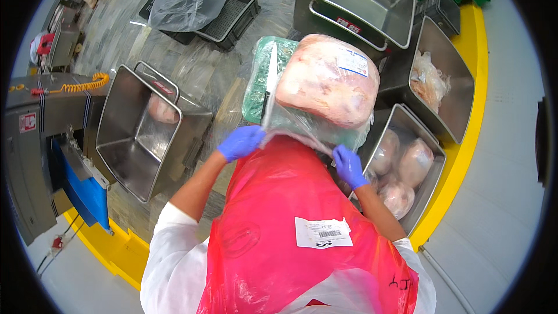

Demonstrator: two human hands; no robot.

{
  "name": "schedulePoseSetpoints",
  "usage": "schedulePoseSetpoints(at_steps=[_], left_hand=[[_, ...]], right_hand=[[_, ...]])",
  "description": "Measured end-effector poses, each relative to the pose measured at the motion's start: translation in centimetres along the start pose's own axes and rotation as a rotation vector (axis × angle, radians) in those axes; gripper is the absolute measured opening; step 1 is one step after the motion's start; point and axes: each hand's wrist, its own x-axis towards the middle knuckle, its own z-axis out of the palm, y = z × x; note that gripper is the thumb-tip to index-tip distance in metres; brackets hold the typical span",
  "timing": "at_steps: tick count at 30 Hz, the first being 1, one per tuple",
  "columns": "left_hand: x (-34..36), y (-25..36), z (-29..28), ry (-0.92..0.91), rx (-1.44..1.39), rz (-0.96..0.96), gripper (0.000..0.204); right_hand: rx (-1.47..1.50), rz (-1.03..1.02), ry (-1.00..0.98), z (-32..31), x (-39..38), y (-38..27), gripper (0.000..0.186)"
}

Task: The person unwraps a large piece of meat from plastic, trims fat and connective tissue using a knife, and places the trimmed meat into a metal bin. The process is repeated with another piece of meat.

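Observation:
Both of my hands wear blue gloves. My left hand and my right hand are closed on the two sides of a clear plastic film, which stretches between them in front of my red plastic apron. Just beyond it sits a large film-wrapped block of pale pink meat with a white label on top. It rests on a green plastic-wrapped stack. A long pale strip like a knife blade lies along the stack's left side; its lower end is partly hidden.
Metal tubs stand around me: one at left with a wrapped piece inside, one at right with several wrapped pieces, one holding crumpled film, and one at the back. Black crates and a grey machine are farther off.

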Motion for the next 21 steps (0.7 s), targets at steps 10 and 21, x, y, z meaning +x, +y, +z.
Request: schedulePoseSetpoints(at_steps=[10,21], left_hand=[[5.3,1.5,-1.1,0.254,0.442,0.094,0.050],[12.8,-4.8,2.3,0.423,0.471,-0.273,0.053]], right_hand=[[-0.131,0.249,-0.246,1.3,-3.8,2.0,0.019],[-0.147,0.244,-0.463,5.0,-3.8,2.4,0.030]])
